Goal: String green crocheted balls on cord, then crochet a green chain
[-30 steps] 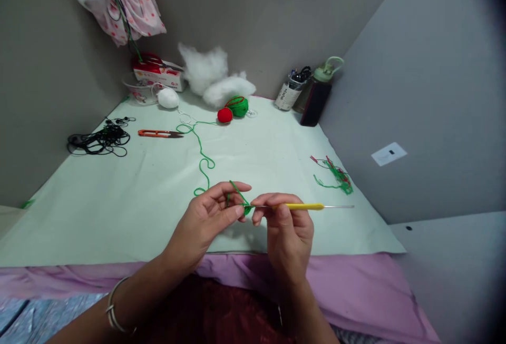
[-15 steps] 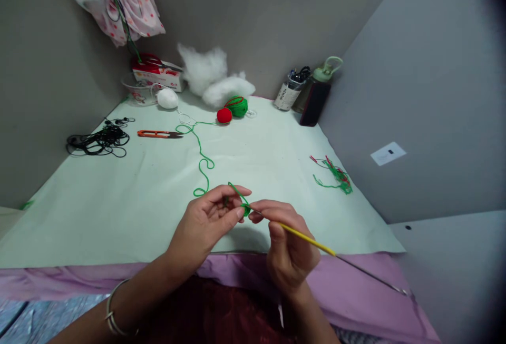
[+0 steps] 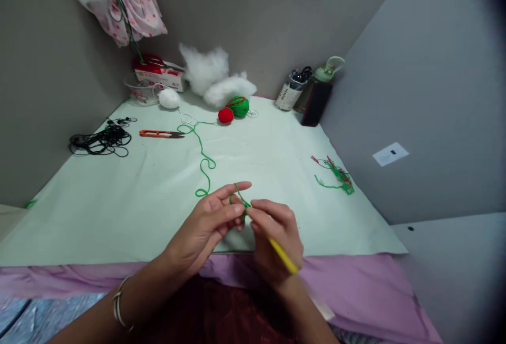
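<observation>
My left hand (image 3: pixel 209 223) pinches a small piece of green crochet work (image 3: pixel 245 208) between thumb and fingers, with green yarn looped over the raised index finger. Closed around a yellow-handled crochet hook (image 3: pixel 282 255), my right hand (image 3: pixel 279 233) meets the left at the green piece. The hook's tip is hidden by the fingers, and its rear end is blurred. From the left hand, a strand of green yarn (image 3: pixel 208 165) curls back across the table towards a green yarn ball (image 3: pixel 239 107). A small red ball (image 3: pixel 225 116) sits beside that ball.
Orange thread snips (image 3: pixel 161 134) and tangled black cord (image 3: pixel 103 140) lie at the left. White stuffing (image 3: pixel 207 70), a white ball (image 3: pixel 169 98) and a box (image 3: pixel 161 76) stand at the back. A phone (image 3: pixel 317 104) leans against a bottle (image 3: pixel 324 72). Yarn scraps (image 3: pixel 340 178) lie right.
My right hand has turned, swinging the hook's rear end inward and down towards me. The left index finger has lifted away from the thumb, with the yarn still over it.
</observation>
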`<state>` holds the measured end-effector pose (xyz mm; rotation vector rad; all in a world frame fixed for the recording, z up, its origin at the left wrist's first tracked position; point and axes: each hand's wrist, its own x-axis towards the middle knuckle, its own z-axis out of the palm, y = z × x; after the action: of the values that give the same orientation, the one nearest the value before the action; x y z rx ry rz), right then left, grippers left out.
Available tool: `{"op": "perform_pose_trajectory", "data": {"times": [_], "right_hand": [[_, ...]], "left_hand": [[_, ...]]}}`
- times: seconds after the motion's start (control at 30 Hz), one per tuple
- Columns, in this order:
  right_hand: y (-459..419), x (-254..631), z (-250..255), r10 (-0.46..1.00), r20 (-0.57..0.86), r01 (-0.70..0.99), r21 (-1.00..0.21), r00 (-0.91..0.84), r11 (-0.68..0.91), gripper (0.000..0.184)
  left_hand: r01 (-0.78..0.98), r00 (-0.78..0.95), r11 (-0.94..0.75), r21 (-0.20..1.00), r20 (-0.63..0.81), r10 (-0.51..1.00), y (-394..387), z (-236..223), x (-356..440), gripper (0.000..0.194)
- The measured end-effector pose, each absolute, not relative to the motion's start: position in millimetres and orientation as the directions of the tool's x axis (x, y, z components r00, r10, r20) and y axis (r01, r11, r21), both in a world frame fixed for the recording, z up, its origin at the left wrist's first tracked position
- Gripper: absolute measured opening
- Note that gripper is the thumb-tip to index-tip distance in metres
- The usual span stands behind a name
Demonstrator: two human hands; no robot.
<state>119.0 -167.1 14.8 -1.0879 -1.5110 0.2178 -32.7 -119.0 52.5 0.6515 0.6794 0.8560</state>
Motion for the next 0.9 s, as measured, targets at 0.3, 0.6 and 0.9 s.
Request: {"op": "perform_pose_trajectory", "data": {"times": [0.3, 0.6, 0.9], "right_hand": [[-157, 108, 33, 0.826, 0.49, 0.006, -0.861, 0.279, 0.509, 0.023], [-164, 115, 23, 0.685, 0.71, 0.54, -0.645, 0.161, 0.541, 0.033], [-155, 113, 32, 0.845, 0.459, 0.006, -0.88, 0.274, 0.475, 0.019]], "left_hand": [[-0.369, 0.397, 0.276, 0.887, -0.118, 0.91, -122, 47, -32, 0.04], [-0.477, 0.489, 0.523, 0.707, -0.281, 0.826, -121, 47, -27, 0.036], [-0.424, 0.474, 0.401, 0.812, -0.178, 0.862, -120, 45, -30, 0.032]]}}
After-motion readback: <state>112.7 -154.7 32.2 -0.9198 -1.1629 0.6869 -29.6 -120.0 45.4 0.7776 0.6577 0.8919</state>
